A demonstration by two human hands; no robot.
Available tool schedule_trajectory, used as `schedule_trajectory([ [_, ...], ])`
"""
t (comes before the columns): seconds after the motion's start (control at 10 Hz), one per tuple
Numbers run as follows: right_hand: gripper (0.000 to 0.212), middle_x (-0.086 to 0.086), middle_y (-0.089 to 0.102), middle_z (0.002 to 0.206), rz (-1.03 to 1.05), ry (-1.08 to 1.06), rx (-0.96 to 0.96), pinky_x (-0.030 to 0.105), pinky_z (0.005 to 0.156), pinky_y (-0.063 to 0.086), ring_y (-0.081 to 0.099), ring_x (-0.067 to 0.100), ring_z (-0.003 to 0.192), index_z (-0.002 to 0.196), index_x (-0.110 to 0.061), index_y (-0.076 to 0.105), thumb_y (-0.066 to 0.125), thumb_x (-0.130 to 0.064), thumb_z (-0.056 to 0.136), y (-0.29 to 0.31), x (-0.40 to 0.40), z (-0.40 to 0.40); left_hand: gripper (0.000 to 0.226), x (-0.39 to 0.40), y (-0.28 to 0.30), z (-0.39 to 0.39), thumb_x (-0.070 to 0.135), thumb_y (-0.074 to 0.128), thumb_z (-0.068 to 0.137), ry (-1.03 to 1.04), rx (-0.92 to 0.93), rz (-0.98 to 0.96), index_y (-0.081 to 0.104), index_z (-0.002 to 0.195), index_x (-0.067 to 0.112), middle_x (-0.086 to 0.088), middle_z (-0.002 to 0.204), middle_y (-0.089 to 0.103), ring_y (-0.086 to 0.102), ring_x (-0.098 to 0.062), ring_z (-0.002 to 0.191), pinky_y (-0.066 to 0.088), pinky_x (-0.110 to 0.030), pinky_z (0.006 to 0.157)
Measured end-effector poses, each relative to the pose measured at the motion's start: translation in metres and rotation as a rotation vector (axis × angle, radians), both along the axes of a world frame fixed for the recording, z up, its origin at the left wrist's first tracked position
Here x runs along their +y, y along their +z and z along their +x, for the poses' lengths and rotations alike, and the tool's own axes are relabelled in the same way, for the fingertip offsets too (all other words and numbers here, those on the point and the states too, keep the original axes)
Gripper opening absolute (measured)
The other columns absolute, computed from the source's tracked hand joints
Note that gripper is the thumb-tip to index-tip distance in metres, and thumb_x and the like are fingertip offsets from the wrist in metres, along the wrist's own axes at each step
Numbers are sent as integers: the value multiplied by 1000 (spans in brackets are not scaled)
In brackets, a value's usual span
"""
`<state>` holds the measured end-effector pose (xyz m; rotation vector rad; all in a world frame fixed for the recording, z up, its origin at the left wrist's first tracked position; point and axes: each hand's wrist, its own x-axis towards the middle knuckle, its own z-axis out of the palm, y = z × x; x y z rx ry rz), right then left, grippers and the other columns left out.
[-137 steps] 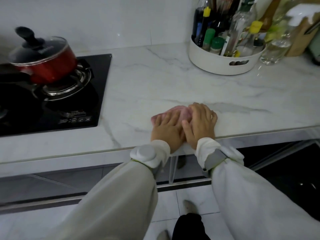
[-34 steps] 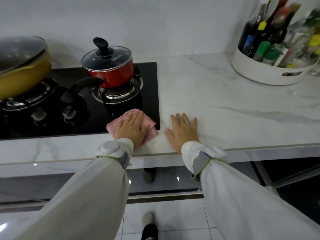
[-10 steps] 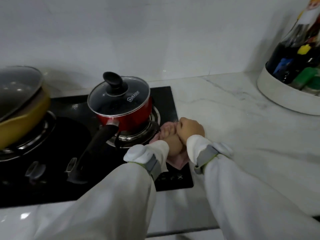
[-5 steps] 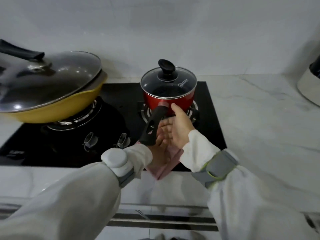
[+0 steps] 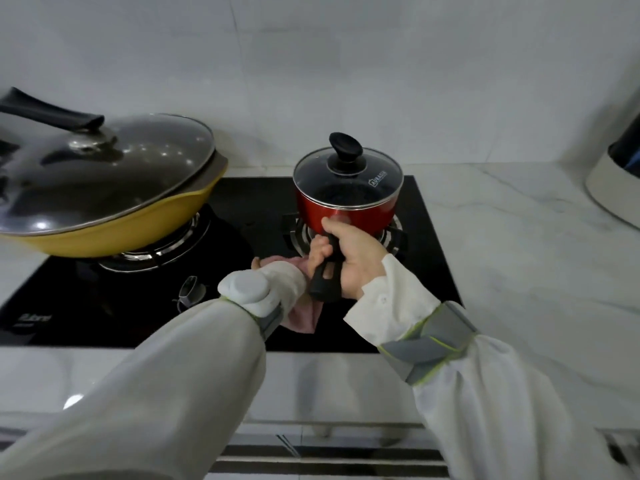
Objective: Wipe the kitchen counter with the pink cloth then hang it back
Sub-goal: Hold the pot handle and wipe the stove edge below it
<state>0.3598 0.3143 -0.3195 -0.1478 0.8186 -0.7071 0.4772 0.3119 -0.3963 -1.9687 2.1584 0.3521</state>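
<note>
1. White marble-patterned counter [image 5: 519, 237] with grey veins runs under a pale tiled wall; its front edge sits closest to the camera.
2. Set into the counter is a black glass two-burner hob [image 5: 242, 216], with a metal control knob [image 5: 189, 293] near its front.
3. On the left burner sits a wide yellow wok-style pan with a domed glass lid and a long black handle [image 5: 114, 216].
4. A round white plastic tub [image 5: 609, 188] stands at the far right of the counter, cut off by the frame edge.
5. On the right burner stands a small red saucepan with a glass lid and black knob [image 5: 349, 202].
6. The right hand [image 5: 349, 258] has its grip closed around the saucepan's black handle [image 5: 325, 282], thumb reaching up near the pot's red wall.
7. The pink cloth [image 5: 304, 315] lies on the hob just in front of the saucepan, below its handle; it looks soft and rumpled, one corner pointing toward the counter's front edge.
8. The left hand [image 5: 258, 263] is mostly hidden behind its pale sleeve and grey wristband; it rests over the cloth, but whether its grip is closed cannot be told.
</note>
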Motion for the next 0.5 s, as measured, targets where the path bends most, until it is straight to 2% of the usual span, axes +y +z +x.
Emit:
schedule_trajectory([
  [0.1, 39, -3, 36, 28, -15, 42, 18, 6, 29, 29, 31, 7, 19, 58, -11, 38, 47, -20, 94, 2, -2, -2, 55, -23, 10, 10, 36, 71, 78, -36, -83, 130, 56, 127, 18, -5, 121, 63, 62, -28, 112, 48, -43, 91],
  [0.2, 42, -3, 34, 28, -43, 59, 42, 6, 29, 27, 29, 6, 19, 54, -12, 36, 44, -17, 95, 5, -4, -9, 45, -32, 20, 16, 37, 49, 86, 259, -189, 61, 49, 127, 18, -5, 123, 55, 56, -26, 114, 44, -36, 84],
  [0.3, 41, -4, 35, 29, -76, 72, 57, 7, 28, 28, 30, 5, 19, 55, -12, 38, 44, -17, 95, 10, -10, -17, 53, -41, 9, 48, 38, 33, 88, 311, -152, -21, 39, 136, 15, -13, 137, 45, 44, -32, 128, 37, -41, 106],
  [0.4, 39, -5, 36, 30, -155, 70, 84, 8, 27, 27, 31, 5, 20, 57, -12, 38, 43, -17, 96, 28, -30, -22, 52, -58, -9, 71, 42, 37, 89, 368, -157, -113, 42, 134, 17, -12, 138, 45, 41, -31, 129, 32, -40, 109],
  [0.5, 39, -4, 36, 30, -167, 49, 91, 9, 27, 27, 31, 5, 19, 58, -12, 37, 44, -17, 95, 44, -55, -24, 41, -75, -1, 64, 49, 34, 91, 454, -64, -138, 42, 125, 29, -12, 124, 53, 48, -33, 119, 36, -40, 97],
])
